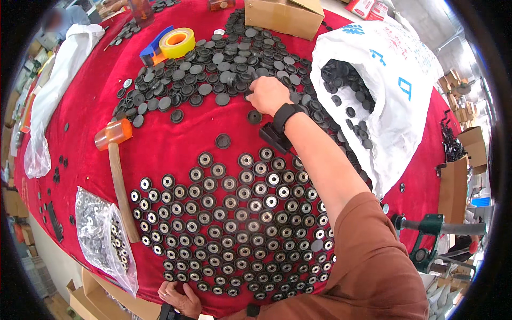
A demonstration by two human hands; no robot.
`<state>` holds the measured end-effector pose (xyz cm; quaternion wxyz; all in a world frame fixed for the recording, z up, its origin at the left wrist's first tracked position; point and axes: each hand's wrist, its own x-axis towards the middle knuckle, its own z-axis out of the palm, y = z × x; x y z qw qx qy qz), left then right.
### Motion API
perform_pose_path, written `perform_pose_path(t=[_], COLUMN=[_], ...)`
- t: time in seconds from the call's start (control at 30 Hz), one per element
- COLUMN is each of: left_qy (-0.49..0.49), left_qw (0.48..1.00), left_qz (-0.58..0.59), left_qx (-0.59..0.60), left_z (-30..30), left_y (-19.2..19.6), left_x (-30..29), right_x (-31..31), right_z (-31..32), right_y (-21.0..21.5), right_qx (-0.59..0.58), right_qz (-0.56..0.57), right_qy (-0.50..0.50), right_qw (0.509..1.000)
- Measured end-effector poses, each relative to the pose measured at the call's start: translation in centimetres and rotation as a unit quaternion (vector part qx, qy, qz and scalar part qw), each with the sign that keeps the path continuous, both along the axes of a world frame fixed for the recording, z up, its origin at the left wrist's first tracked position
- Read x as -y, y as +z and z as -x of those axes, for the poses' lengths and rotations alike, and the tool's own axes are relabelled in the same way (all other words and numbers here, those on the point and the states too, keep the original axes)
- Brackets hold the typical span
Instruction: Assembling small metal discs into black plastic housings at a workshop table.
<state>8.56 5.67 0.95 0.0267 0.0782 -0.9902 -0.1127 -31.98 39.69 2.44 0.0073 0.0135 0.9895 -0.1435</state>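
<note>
Red cloth (176, 144) over a big table fills my view, with workshop clutter curving round the frame's edges. My right hand (268, 94) is stretched out to upper centre, fingers curled down into the loose pile of black discs (213, 64); they're closed over something in the heap, though I can't tell exactly which piece they grip. A dark band and device sit on that wrist. Just below the hand, two single discs (255, 117) lie apart on the bare cloth.

My left hand (180, 297) is at the bottom edge of the frame, lying on the table's rim, fingers loosely bent and holding nothing that I can see.

Between the two hands, centre to lower centre, sits the laid-out field of assembled rollers (234, 224), dark rings with shiny middles, packed side by side in rows.

Left of that field: a mallet (118, 176) with an orange head and wooden handle, and a clear bag of small metal parts (104, 234) at lower left. Upper left, a yellow tape roll on a blue dispenser (168, 44). Upper right, a white sack (384, 90) gaping open, black discs inside. A cardboard box (285, 16) sits at top centre.
</note>
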Motion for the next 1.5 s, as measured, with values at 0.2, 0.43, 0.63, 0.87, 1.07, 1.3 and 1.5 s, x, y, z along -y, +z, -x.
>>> perform_pose_path(t=[0.2, 0.43, 0.63, 0.87, 1.07, 1.3, 1.5], left_qy=[-0.001, -0.004, -0.017, -0.006, -0.007, -0.027, -0.007], left_qw=[1.0, 1.0, 1.0, 1.0, 1.0, 0.996, 1.0], left_qz=[0.0, 0.0, -0.016, -0.016, -0.021, 0.022, -0.01], left_qx=[-0.009, -0.021, -0.019, -0.017, 0.002, -0.08, -0.002], left_z=[0.2, 0.3, 0.4, 0.4, 0.3, 0.9, 0.2], left_y=[0.2, 0.5, 0.4, 0.4, 0.6, 0.3, 0.3], left_x=[-0.3, -0.4, -0.2, -0.3, -0.2, -0.2, 0.0], right_x=[-1.2, -3.5, 0.4, 3.2, 2.1, -2.2, -1.8], right_z=[0.3, -3.6, 0.1, 1.8, 0.0, -4.0, -2.0], right_y=[-0.3, 2.2, 0.9, -0.4, -0.9, 4.1, 2.1], right_qx=[0.019, 0.196, -0.08, -0.12, -0.292, 0.099, -0.053], right_qz=[0.057, 0.77, 0.341, 0.014, 0.201, 0.838, 0.399], right_qy=[-0.005, -0.059, -0.019, 0.018, 0.103, -0.094, -0.03], right_qw=[0.998, 0.605, 0.937, 0.993, 0.929, 0.528, 0.915])
